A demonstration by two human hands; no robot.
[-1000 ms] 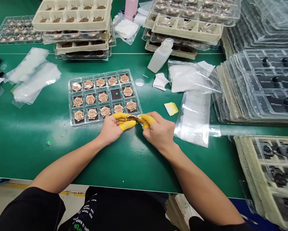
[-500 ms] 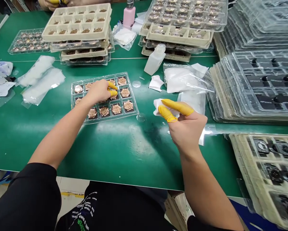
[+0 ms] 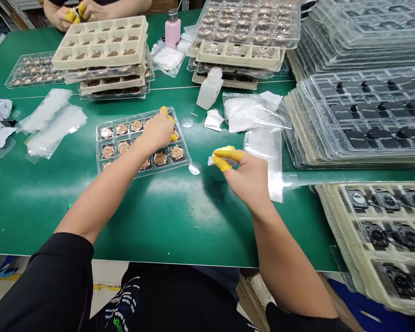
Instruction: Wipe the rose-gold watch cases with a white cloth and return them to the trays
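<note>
My left hand [image 3: 159, 130] reaches over the right part of a clear plastic tray [image 3: 145, 174]. Its fingers wear yellow finger cots and are apart, over the cases near the upper right corner; the hand partly hides what lies beneath them. Round rose-gold watch cases [image 3: 160, 158] sit in the tray's compartments, several covered by my hand and forearm. My right hand [image 3: 249, 177], also in yellow finger cots, pinches a crumpled white wipe [image 3: 210, 160] above the table, right of the tray. A small clear disc [image 3: 195, 168] lies between tray and wipe.
Behind stand stacked trays of watch parts [image 3: 99, 44], a white bottle [image 3: 210, 90] and a pink bottle [image 3: 172, 31]. White wipes in plastic [image 3: 243, 113] lie beyond my right hand. Tray stacks [image 3: 366, 115] fill the right side. Across the table another person's hands [image 3: 74, 14] hold something dark.
My left hand has moved toward the tray's upper right corner. My right hand has come a little left and lower with the wipe. The view has shifted slightly, showing more of the other person.
</note>
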